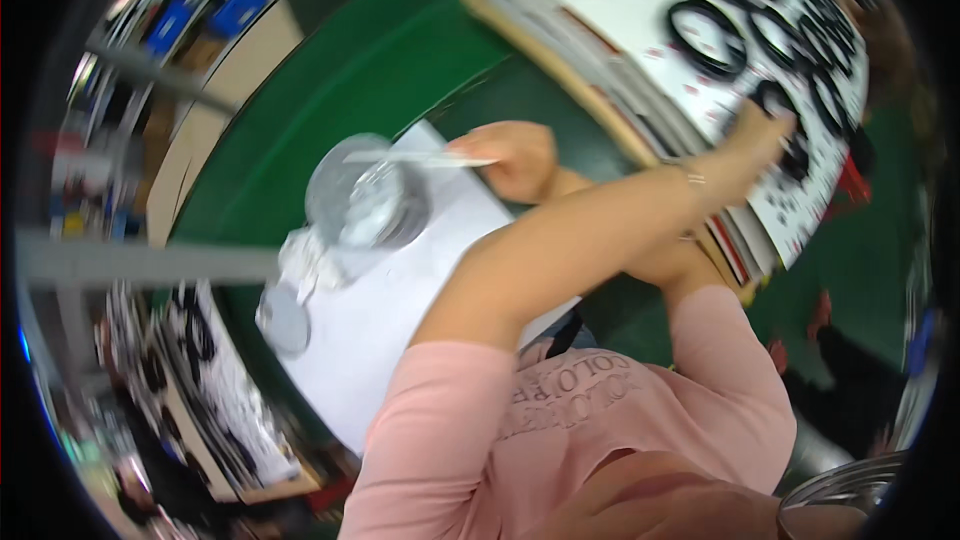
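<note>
My arms cross, the left forearm passing over the right one. My left hand (752, 145) is out to the right at a black ring (796, 158) on a white sheet, its blurred fingers closed at the ring's edge. My right hand (520, 160) is on the left, pinching a thin white stick (425, 157). The stick's far end reaches across the mouth of a clear plastic tub (325, 190). Inside the tub sits a smaller clear container with something whitish and shiny in it; what it is I cannot make out.
Several black rings (707, 37) lie on the white sheet (650, 50), atop a thick stack of boards (600, 70). White paper (390, 330) covers part of the green table (400, 70). Crumpled tissue (310, 262) and a round grey lid (287, 320) sit by the tub. A grey post (150, 265) juts in from the left.
</note>
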A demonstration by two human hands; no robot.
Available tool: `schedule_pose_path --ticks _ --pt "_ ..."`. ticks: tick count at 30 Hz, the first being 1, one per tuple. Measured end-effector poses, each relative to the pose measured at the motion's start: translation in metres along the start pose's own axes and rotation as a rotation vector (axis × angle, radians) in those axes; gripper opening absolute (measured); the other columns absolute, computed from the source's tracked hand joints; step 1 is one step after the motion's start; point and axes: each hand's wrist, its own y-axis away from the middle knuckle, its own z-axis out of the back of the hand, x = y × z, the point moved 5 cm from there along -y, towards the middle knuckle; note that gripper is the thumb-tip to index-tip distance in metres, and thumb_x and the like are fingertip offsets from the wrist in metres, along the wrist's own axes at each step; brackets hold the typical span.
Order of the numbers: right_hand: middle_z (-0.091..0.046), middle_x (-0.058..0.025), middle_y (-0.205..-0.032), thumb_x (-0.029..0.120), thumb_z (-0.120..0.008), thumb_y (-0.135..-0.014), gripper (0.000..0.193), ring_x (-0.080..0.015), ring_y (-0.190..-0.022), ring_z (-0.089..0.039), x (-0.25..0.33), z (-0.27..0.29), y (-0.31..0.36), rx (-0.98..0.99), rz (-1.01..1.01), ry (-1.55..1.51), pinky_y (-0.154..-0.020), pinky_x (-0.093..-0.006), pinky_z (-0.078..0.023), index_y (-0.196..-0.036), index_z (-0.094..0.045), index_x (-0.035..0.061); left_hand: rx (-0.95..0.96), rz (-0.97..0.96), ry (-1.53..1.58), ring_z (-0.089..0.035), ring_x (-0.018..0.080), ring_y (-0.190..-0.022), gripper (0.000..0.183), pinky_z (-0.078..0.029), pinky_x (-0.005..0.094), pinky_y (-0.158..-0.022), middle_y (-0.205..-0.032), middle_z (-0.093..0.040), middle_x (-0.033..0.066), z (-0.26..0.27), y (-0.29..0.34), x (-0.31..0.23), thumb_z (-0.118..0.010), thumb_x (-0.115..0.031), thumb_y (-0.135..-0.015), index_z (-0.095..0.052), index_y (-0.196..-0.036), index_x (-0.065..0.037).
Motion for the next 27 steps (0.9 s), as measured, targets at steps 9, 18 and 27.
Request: schedule_pose_path --ticks 9,18,27 --pt "-0.062 -0.0129 -0.084 0.008 -0.065 -0.076 0.018 -0.0189 -0.075 -0.06 -0.046 0.035 0.065 -0.184 -0.4 0.326 -0.068 -0.0283 -0.049 -0.09 -0.058 -0.001 -0.332 -0.287 -0.459 -0.054 0.0309 -0.083 0.046 -0.046 0.0377 -0.072 -0.093 -0.053 0.0203 0.075 -0.002 -0.027 -0.055 -0.021 -0.072 -0.039 -0.108 0.003" --pt "-0.058 -0.0192 -0.09 0.0 -0.059 -0.078 0.027 -0.0246 -0.08 -0.059 -0.036 0.037 0.054 -0.173 -0.384 0.198 -0.07 -0.0333 -0.051 -0.099 -0.044 -0.009 -0.459 -0.748 -1.529 -0.06 0.0254 -0.075 0.024 -0.047 0.0368 -0.064 -0.081 -0.063 0.0086 0.176 0.381 -0.21 -0.054 -0.022 -0.071 -0.064 -0.09 -0.012" --pt "-0.057 -0.0223 -0.095 0.002 -0.059 -0.079 0.028 -0.0257 -0.084 -0.059 0.002 0.025 -0.018 -0.148 -0.297 0.225 -0.074 -0.0332 -0.051 -0.1 -0.042 -0.0078 -2.211 0.327 -1.595 -0.062 0.0234 -0.067 0.038 -0.048 0.0324 -0.061 -0.079 -0.064 0.011 0.427 0.727 -0.277 -0.053 -0.037 -0.075 -0.061 -0.093 -0.005"
